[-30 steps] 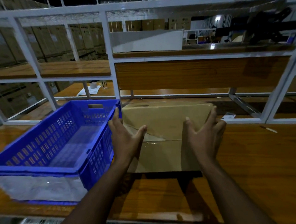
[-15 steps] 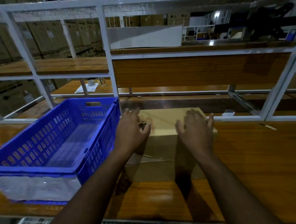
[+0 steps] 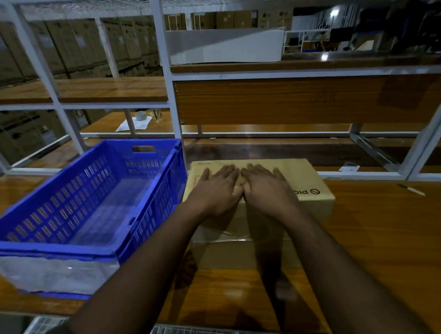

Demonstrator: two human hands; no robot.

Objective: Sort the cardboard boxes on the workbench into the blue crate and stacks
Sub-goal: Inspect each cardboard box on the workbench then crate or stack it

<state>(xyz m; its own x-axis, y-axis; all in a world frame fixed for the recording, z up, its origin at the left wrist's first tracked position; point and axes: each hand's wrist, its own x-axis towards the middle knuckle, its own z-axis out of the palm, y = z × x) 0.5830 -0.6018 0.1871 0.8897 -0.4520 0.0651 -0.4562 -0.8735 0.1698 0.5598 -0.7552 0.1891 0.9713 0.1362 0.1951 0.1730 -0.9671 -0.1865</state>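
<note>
A brown cardboard box [image 3: 312, 189] stands on the wooden workbench [image 3: 379, 239], just right of the blue crate [image 3: 66, 210]. Its top face carries a printed logo near the right edge. My left hand [image 3: 217, 189] and my right hand [image 3: 266, 189] lie flat on the box's top, side by side, fingers straight and pointing away from me, thumbs nearly touching. The box's front face below my wrists shows a taped seam. The blue crate is a slotted plastic one with nothing visible inside; its near end is wrapped in clear film.
A white metal frame [image 3: 165, 69] with wooden shelves rises behind the bench. A roll of tape on white paper [image 3: 140, 118] sits on the far surface. A small pale stick [image 3: 411, 189] lies at the bench's right rear. Stacked cartons fill the background.
The box was tipped up with a hand on each side; it now stands down on the bench. Both hands have slid onto its top and come together at the middle.
</note>
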